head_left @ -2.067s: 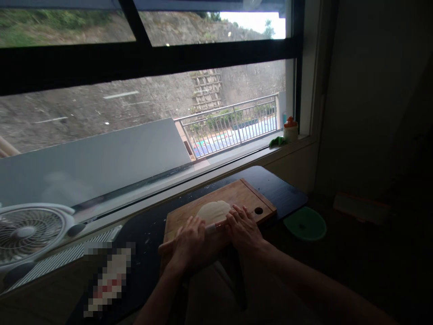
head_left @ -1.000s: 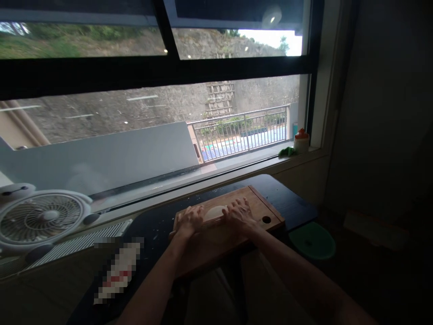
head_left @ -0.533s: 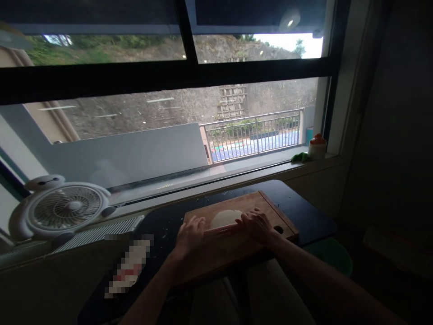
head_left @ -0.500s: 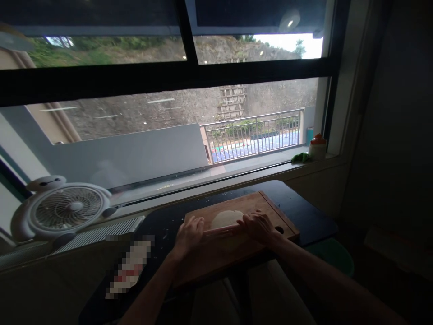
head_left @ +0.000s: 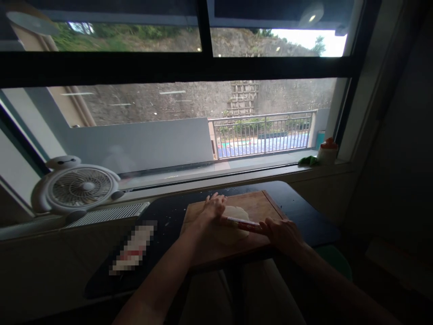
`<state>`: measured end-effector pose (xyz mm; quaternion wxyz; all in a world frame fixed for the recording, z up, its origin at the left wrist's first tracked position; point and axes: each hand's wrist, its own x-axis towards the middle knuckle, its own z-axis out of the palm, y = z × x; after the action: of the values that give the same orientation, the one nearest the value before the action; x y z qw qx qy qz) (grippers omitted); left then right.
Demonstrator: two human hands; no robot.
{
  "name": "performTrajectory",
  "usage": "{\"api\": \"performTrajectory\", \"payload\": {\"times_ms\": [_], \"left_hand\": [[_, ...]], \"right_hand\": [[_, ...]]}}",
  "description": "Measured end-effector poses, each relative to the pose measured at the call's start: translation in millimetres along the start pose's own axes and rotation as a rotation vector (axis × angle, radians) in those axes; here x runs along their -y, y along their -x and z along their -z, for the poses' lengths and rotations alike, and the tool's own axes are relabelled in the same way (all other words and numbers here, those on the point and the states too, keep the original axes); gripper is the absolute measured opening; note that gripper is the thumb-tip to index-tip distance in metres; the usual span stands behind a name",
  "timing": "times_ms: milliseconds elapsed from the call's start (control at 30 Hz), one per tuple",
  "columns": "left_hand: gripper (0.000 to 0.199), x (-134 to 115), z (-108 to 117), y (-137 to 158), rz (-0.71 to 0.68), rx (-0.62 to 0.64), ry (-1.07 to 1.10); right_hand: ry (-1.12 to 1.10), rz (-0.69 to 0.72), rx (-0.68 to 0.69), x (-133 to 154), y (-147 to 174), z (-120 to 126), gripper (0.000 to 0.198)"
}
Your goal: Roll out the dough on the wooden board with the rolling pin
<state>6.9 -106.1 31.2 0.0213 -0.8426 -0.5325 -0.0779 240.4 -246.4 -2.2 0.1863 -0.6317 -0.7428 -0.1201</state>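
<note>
On a wooden board [head_left: 196, 215] lies a thin, pale, rounded sheet of dough [head_left: 233, 238]. A reddish rolling pin [head_left: 244, 224] rests across the dough, slanting down to the right. My left hand [head_left: 214, 206] holds the pin's left end from above, its fingers reaching over toward the far side of the board. At the right end, my right hand [head_left: 282, 232] is wrapped round the pin, near the board's right side. Both hands partly hide the pin's ends, and my left forearm covers some of the board's left part.
The board sits on a dark table [head_left: 304, 212] dusted with white specks. A blurred-out item [head_left: 133, 248] lies at the table's left. A white fan [head_left: 84, 187] stands by the window; a red-topped bottle [head_left: 327, 152] and green cloth [head_left: 307, 160] are on the sill. A green stool [head_left: 334, 262] is lower right.
My left hand has moved forward and right, and my right hand nearer to me, so the pin now slants across the dough. The whole view has shifted a little.
</note>
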Motion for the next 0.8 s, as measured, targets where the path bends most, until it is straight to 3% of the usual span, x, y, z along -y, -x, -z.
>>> {"api": "performTrajectory", "payload": {"times_ms": [200, 333, 467, 633, 800], "left_hand": [[0.045, 13.0, -15.3, 39.6, -0.150, -0.002, -0.027], [0.047, 16.9, -19.8, 62.0, -0.176, -0.020, -0.029], [0.045, 9.8, -12.9, 37.7, -0.096, 0.076, -0.016], [0.042, 3.9, -3.7, -4.2, -0.063, 0.101, 0.011], [0.042, 10.6, -7.1, 2.9, -0.085, 0.117, 0.039]], "right_hand": [[-0.060, 0.082, -0.046, 13.9, 26.3, -1.1, 0.039], [-0.066, 0.081, -0.020, 10.8, 21.9, -2.7, 0.043], [-0.050, -0.008, 0.019, 2.8, 4.8, -1.9, 0.043], [-0.017, -0.046, -0.013, 1.5, -1.7, -4.9, 0.044], [-0.024, -0.008, -0.033, 6.5, 10.5, -4.8, 0.042]]}}
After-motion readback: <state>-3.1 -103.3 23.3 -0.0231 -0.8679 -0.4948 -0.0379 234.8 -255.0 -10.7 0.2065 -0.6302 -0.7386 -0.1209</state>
